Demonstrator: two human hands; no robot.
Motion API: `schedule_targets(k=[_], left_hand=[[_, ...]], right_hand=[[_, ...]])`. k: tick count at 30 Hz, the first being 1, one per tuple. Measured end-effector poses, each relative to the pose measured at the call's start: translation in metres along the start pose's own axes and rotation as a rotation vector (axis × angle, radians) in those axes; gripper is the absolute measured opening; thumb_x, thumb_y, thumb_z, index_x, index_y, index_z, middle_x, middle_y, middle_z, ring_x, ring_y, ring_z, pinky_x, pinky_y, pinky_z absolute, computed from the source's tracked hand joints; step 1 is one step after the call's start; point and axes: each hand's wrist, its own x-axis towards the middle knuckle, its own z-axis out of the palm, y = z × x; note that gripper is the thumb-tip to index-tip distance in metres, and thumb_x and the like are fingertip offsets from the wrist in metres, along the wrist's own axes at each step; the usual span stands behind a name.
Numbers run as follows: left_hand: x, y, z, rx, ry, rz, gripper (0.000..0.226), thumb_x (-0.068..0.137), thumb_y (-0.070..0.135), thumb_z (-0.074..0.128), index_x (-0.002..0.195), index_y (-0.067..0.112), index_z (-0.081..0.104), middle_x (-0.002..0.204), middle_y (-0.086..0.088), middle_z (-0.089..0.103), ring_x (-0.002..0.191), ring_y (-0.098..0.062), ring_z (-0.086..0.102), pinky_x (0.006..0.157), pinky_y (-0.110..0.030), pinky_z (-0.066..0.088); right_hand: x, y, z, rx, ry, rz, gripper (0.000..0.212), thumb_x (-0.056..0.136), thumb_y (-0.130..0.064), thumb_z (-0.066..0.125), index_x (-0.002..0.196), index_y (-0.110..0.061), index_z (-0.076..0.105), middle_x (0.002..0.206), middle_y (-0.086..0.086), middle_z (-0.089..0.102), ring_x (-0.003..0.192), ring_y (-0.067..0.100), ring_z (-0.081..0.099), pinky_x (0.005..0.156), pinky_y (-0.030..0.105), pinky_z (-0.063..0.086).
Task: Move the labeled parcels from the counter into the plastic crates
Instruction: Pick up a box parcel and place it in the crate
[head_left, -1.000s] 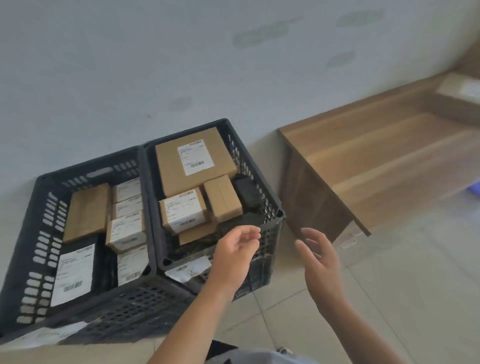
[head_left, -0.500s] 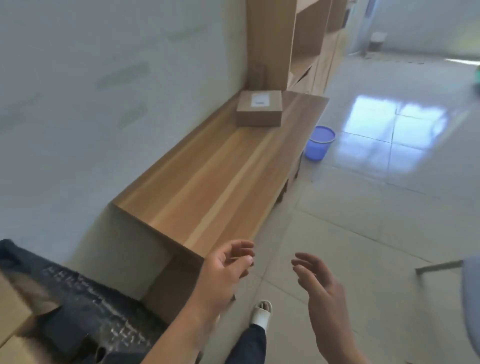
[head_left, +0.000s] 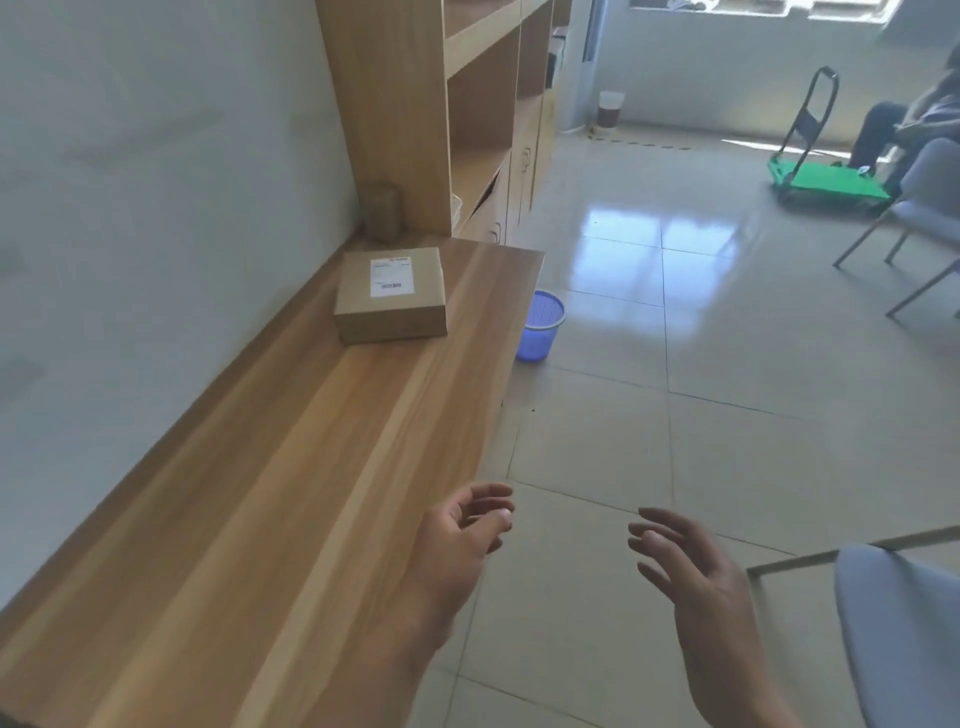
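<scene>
Both my left hand and right hand empty, fingers loosely spread; labeled parcel sits near the counter's far end, so I'd grasp opposite side faces, lifting level.

One labeled parcel: flat, squarish brown cardboard box, closed, lying flat on wooden counter, toward its far end. White shipping label with barcode on top face, print too small to read. Box sits between wall and counter's front edge, slightly skewed to counter's edges. Crates out of view.
</scene>
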Motion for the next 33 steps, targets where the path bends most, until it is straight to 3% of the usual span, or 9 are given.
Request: schedule_targets(k=[7, 13, 18, 21, 25, 29, 33], left_hand=[[0.108, 0.03, 0.053, 0.09, -0.018, -0.009, 0.022, 0.095, 0.005, 0.067, 0.106, 0.021, 0.077, 0.101, 0.001, 0.078, 0.099, -0.016, 0.072, 0.079, -0.023, 0.057], [0.195, 0.061, 0.084, 0.115, 0.157, -0.033, 0.024, 0.095, 0.0, 0.065, 0.103, 0.02, 0.077, 0.103, -0.004, 0.076, 0.096, -0.017, 0.07, 0.086, -0.032, 0.057], [0.257, 0.093, 0.095, 0.083, 0.31, -0.043, 0.023, 0.095, 0.005, 0.067, 0.104, 0.023, 0.078, 0.103, -0.001, 0.077, 0.101, -0.018, 0.072, 0.082, -0.028, 0.058], [0.278, 0.098, 0.089, 0.073, 0.389, -0.085, 0.025, 0.096, 0.008, 0.068, 0.102, 0.029, 0.079, 0.101, 0.004, 0.078, 0.101, -0.015, 0.073, 0.088, -0.031, 0.059], [0.298, 0.092, 0.07, 0.075, 0.503, -0.152, 0.026, 0.097, 0.01, 0.068, 0.101, 0.033, 0.079, 0.104, 0.004, 0.077, 0.106, -0.017, 0.071, 0.094, -0.036, 0.058], [0.336, 0.081, 0.03, 0.092, 0.616, -0.191, 0.022, 0.097, 0.019, 0.071, 0.115, 0.032, 0.069, 0.122, 0.001, 0.068, 0.115, -0.017, 0.064, 0.096, -0.034, 0.05], [0.4, 0.074, -0.036, 0.128, 0.773, -0.225, 0.047, 0.093, 0.031, 0.076, 0.136, 0.031, 0.056, 0.144, -0.001, 0.054, 0.132, -0.021, 0.053, 0.1, -0.035, 0.039]], right_hand=[[0.123, -0.012, 0.003, 0.096, 0.016, 0.074, 0.02, 0.098, -0.006, 0.063, 0.105, -0.018, 0.078, 0.098, 0.0, 0.08, 0.104, 0.025, 0.073, 0.087, 0.039, 0.054], [0.254, -0.045, 0.025, 0.11, -0.165, 0.126, 0.019, 0.097, -0.005, 0.063, 0.106, -0.014, 0.076, 0.104, 0.012, 0.077, 0.103, 0.028, 0.071, 0.093, 0.041, 0.055], [0.353, -0.079, 0.047, 0.081, -0.321, 0.174, 0.019, 0.098, -0.004, 0.061, 0.103, -0.014, 0.077, 0.102, 0.013, 0.076, 0.097, 0.027, 0.071, 0.09, 0.04, 0.054], [0.397, -0.089, 0.07, 0.009, -0.393, 0.214, 0.017, 0.099, -0.005, 0.061, 0.103, -0.014, 0.075, 0.101, 0.013, 0.075, 0.097, 0.027, 0.069, 0.092, 0.042, 0.053], [0.434, -0.098, 0.103, -0.039, -0.509, 0.243, 0.016, 0.098, -0.006, 0.063, 0.104, -0.015, 0.075, 0.097, 0.007, 0.076, 0.092, 0.023, 0.07, 0.084, 0.037, 0.055], [0.471, -0.099, 0.142, -0.144, -0.602, 0.258, 0.016, 0.097, -0.007, 0.064, 0.103, -0.017, 0.075, 0.092, 0.0, 0.077, 0.092, 0.021, 0.071, 0.083, 0.035, 0.055], [0.51, -0.1, 0.193, -0.242, -0.686, 0.25, 0.014, 0.098, -0.012, 0.066, 0.105, -0.021, 0.074, 0.099, 0.001, 0.077, 0.097, 0.021, 0.071, 0.083, 0.034, 0.054]])
